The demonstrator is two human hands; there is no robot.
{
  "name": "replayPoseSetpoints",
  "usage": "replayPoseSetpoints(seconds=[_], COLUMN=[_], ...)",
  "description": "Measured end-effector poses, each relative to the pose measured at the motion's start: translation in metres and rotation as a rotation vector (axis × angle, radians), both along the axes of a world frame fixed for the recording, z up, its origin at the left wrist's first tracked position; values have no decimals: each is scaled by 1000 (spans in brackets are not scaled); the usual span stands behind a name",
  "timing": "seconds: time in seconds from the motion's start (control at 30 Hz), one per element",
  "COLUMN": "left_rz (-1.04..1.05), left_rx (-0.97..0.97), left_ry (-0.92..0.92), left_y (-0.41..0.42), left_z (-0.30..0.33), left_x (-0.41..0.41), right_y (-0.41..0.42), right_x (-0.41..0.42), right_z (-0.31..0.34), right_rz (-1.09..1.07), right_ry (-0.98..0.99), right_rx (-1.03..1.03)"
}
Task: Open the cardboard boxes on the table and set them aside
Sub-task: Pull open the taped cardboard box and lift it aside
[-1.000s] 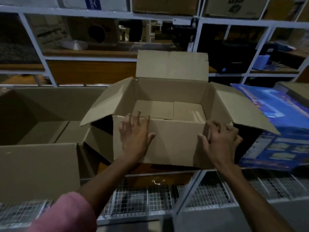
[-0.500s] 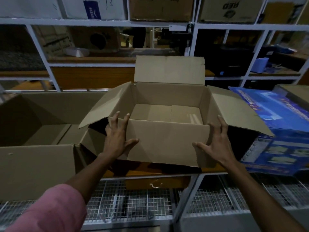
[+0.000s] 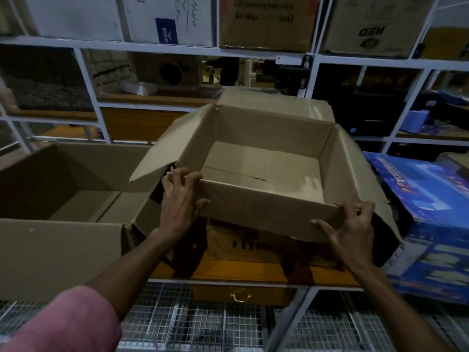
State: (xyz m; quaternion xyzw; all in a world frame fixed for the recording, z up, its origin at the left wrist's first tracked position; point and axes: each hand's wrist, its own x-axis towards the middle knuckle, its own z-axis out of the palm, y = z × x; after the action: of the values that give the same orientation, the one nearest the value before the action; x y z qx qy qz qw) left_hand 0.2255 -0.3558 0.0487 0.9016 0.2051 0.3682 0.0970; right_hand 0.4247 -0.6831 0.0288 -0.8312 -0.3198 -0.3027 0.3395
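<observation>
Both hands hold the open box (image 3: 266,212) by its near wall. Left hand (image 3: 180,201) grips the left corner, with fingers curled over the top edge. Right hand (image 3: 351,233) grips the right corner the same way. That box is tilted, up off the table (image 3: 253,275). Its flaps stick out. Beside it on the left sits a big box (image 3: 58,245), open too. A blue box (image 3: 431,214) sits on the right.

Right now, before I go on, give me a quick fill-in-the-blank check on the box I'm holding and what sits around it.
1. The held box has all its top flaps ____.
2. Both the left hand and the right hand grip its ____ wall.
3. On its left sits another open, ____ cardboard box.
4. The printed box on its right is ____ in colour.

Missing words: open; near (front); larger; blue
</observation>
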Motion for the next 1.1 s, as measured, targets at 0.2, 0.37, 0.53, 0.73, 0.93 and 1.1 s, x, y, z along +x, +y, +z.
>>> replayPoseSetpoints(seconds=[0.2,0.37,0.53,0.73,0.93,1.1], left_rz=[16,90,159,204,207,168], left_rx=[95,162,225,197,152,160], left_ry=[-131,-150,-154,-157,-112,-82], left_y=[14,52,107,203,310,372], left_z=[30,39,46,54,68,76], left_x=[-32,-87,-154,-235,-303,-334], right_y=[27,76,146,253,358,412], right_x=[-20,-51,-93,-164,-241,-280], right_z=[27,39,46,52,62,62], right_rz=[54,99,169,184,179,163], right_ry=[-72,-66,-88,-89,-68,-11], right_rx=[84,79,49,78,81,51])
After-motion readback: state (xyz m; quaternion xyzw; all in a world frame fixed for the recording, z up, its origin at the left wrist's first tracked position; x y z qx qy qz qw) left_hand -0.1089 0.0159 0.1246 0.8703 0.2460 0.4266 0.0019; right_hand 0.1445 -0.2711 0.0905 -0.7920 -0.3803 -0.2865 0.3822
